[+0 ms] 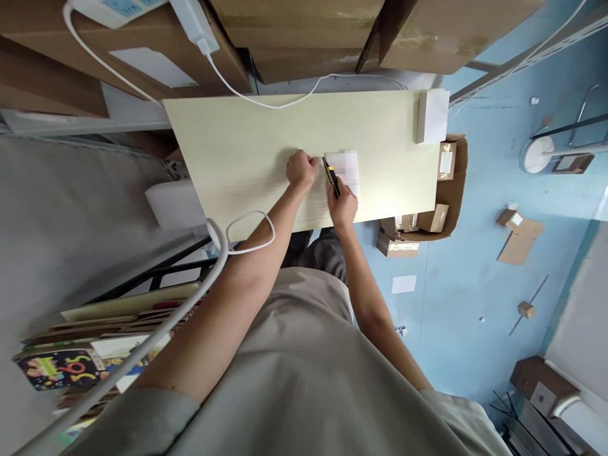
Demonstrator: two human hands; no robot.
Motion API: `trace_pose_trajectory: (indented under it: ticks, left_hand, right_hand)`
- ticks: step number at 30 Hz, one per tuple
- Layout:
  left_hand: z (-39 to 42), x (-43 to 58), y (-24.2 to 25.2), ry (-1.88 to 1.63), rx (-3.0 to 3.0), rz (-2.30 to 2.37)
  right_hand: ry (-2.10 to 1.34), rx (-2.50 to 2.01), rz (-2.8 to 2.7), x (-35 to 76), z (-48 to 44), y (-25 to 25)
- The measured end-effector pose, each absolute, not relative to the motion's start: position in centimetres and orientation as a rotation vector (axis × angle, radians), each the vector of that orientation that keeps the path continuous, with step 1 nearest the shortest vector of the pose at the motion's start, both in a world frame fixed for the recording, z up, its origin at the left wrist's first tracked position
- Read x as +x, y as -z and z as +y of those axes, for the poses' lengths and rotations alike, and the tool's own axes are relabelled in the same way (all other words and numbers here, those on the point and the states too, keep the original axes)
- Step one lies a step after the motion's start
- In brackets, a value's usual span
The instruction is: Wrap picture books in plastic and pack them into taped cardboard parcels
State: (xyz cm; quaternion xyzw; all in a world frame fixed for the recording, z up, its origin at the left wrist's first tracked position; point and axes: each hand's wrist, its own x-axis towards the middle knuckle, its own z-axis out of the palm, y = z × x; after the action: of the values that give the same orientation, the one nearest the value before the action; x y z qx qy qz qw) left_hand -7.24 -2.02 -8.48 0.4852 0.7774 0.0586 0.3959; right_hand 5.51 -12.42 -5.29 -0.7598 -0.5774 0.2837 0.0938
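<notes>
Over the pale yellow table (228,139), my left hand (301,171) is closed, its fingertips pinched at a small pale thing too tiny to make out. Close by on the right, my right hand (342,204) grips a black and yellow utility knife (331,177), whose tip points up and left toward the left fingertips. White paper sheets with faint pinkish print (350,166) lie flat on the table, just beyond and beside the knife, partly covered by my right hand.
A white box (432,116) stands at the table's back right corner. Cardboard boxes (304,38) line the back edge, with a white cable (280,106) drooping over it. An open carton (458,190) adjoins the right side. A grey curved tube (190,304) passes near my left forearm.
</notes>
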Motion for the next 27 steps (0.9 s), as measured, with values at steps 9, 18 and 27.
trace_pose_trajectory:
  ticks: [9,18,27]
  left_hand:
    - [-2.0,-7.0,8.6,-0.151,1.169,2.005]
    - [-2.2,-7.0,9.4,-0.311,1.106,2.003]
    - [-2.3,-6.9,10.4,-0.352,1.095,1.996]
  right_hand:
    - [-0.855,-2.341,-1.726,5.1,-11.7,4.5]
    - [-0.935,-2.445,-1.669,5.5,-15.4,2.7]
    - [-1.054,-2.572,-1.716,6.1,-21.1,-0.2]
